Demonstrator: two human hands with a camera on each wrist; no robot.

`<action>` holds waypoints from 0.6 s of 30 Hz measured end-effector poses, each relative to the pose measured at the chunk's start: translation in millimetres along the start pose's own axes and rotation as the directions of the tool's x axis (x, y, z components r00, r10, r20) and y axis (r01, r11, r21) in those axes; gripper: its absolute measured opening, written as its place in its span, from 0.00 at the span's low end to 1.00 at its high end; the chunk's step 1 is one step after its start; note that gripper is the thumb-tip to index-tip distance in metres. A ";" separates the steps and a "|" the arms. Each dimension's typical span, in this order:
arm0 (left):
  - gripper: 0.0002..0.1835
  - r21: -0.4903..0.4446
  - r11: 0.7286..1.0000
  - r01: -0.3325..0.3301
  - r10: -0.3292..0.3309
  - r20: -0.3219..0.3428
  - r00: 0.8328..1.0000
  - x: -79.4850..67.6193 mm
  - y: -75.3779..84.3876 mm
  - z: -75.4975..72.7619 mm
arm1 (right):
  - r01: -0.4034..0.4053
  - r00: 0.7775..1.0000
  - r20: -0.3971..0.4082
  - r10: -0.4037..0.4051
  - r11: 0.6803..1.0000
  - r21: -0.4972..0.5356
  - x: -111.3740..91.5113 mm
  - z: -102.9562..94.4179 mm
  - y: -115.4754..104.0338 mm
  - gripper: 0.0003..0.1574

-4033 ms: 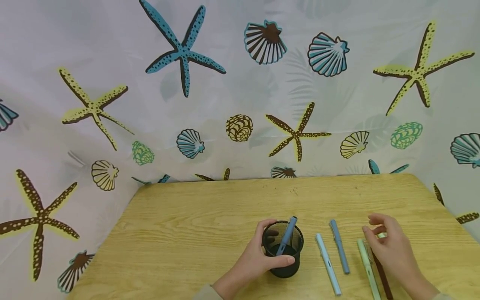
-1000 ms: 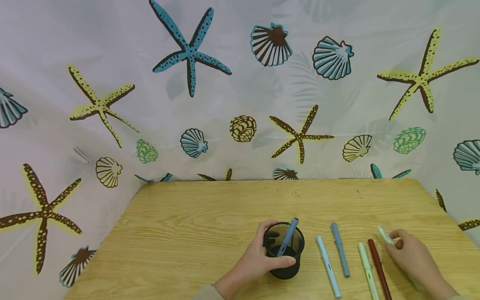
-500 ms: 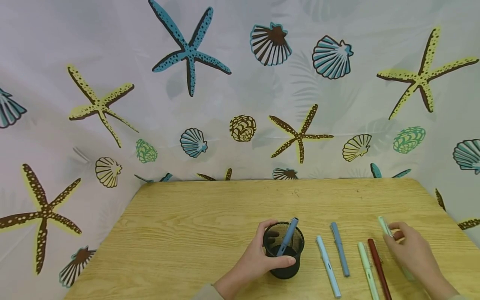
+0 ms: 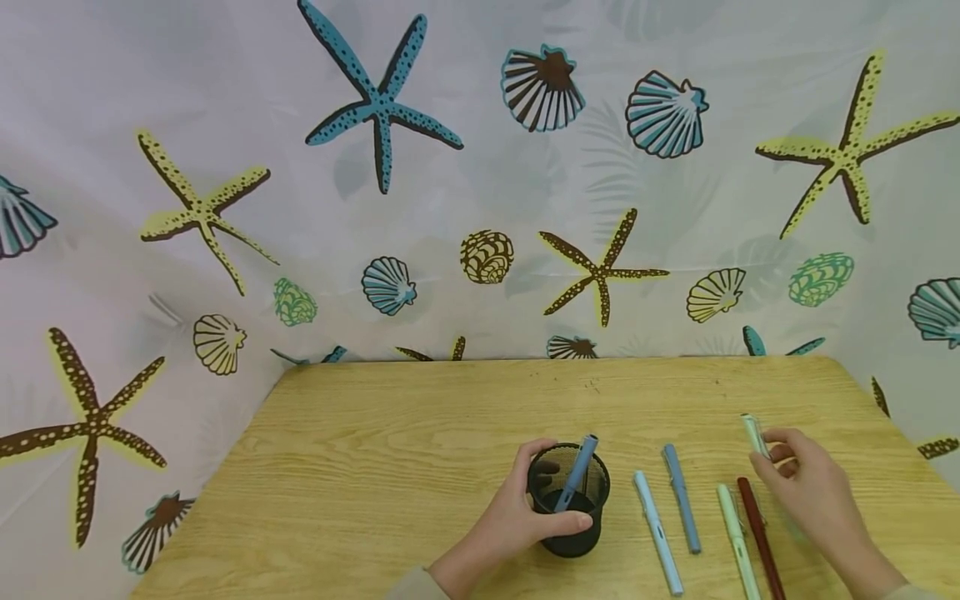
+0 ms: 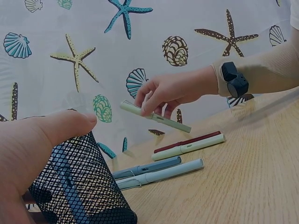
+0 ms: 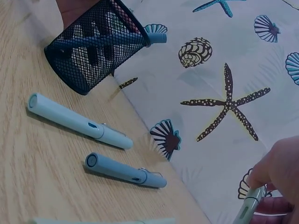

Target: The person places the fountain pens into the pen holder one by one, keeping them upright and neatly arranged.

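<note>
My left hand grips a black mesh pen holder standing on the table, thumb across its near side. A blue pen leans inside it, cap end above the rim. Off to the right, my right hand pinches a pale green pen between thumb and fingers. In the left wrist view this pen is raised off the table and tilted. Between the hands lie a light blue pen, a darker blue pen, another pale green pen and a dark red pen.
The wooden table reaches back to a white curtain printed with starfish and shells, which also hangs at both sides. The loose pens lie roughly side by side, clips toward the far end.
Four seconds ago my right hand hovered near the pens; it then took hold of the rightmost pale green pen. Since then it has lifted that pen, moving up and left. My left hand stays put.
</note>
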State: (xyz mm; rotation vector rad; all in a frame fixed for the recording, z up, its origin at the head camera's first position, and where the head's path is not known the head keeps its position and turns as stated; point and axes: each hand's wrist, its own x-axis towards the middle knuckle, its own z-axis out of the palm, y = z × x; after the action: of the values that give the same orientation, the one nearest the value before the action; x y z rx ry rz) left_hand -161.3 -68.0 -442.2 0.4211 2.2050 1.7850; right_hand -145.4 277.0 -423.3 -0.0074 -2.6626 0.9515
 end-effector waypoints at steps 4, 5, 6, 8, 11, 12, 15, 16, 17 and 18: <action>0.45 -0.004 1.000 0.008 -0.008 -0.001 1.000 1.1 -0.9 0.6 | 0.028 0.999 -0.030 -0.027 0.999 0.018 -0.1 0.9 -8.7 0.21; 0.45 -0.002 1.000 0.010 -0.010 -0.003 1.000 1.3 -0.9 0.8 | 0.030 0.999 -0.039 -0.030 0.999 0.018 -0.1 1.3 -11.0 0.21; 0.45 -0.002 1.000 0.013 -0.013 -0.004 1.000 1.7 -1.1 1.0 | 0.032 0.999 -0.042 -0.031 0.999 0.022 0.1 1.7 -12.8 0.21; 0.45 -0.001 1.000 0.015 -0.015 -0.007 1.000 1.8 0.0 1.5 | 0.041 0.998 -0.053 -0.039 0.999 0.030 0.8 2.3 -16.8 0.21; 0.44 0.003 1.000 0.016 -0.016 -0.015 1.000 1.3 2.6 2.1 | 0.074 0.994 -0.084 -0.070 0.996 0.046 2.1 3.5 -22.6 0.19; 0.44 -0.002 1.000 0.015 -0.015 -0.015 1.000 1.2 3.4 2.2 | 0.088 0.992 -0.095 -0.083 0.995 0.053 2.5 4.1 -24.4 0.19; 0.44 -0.011 1.000 0.012 -0.012 -0.015 1.000 1.6 3.8 2.8 | 0.124 0.986 -0.122 -0.113 0.988 0.087 3.1 6.1 -30.2 0.18; 0.44 -0.015 1.000 0.010 -0.011 -0.014 1.000 2.1 3.3 3.1 | 0.131 0.985 -0.129 -0.117 0.986 0.100 3.3 6.7 -32.2 0.18; 0.44 -0.018 1.000 0.011 -0.011 -0.013 1.000 2.7 2.8 3.3 | 0.139 0.983 -0.137 -0.123 0.984 0.111 3.5 7.6 -34.2 0.18; 0.45 -0.020 1.000 0.012 -0.013 -0.012 1.000 3.2 2.3 3.4 | 0.147 0.981 -0.144 -0.129 0.981 0.124 3.6 8.5 -36.1 0.17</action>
State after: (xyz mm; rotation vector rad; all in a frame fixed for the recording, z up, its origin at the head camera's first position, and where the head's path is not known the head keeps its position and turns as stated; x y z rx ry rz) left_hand -162.7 -63.2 -440.8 0.3927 2.1911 1.8060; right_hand -147.7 244.0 -406.1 0.1362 -2.4362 1.0427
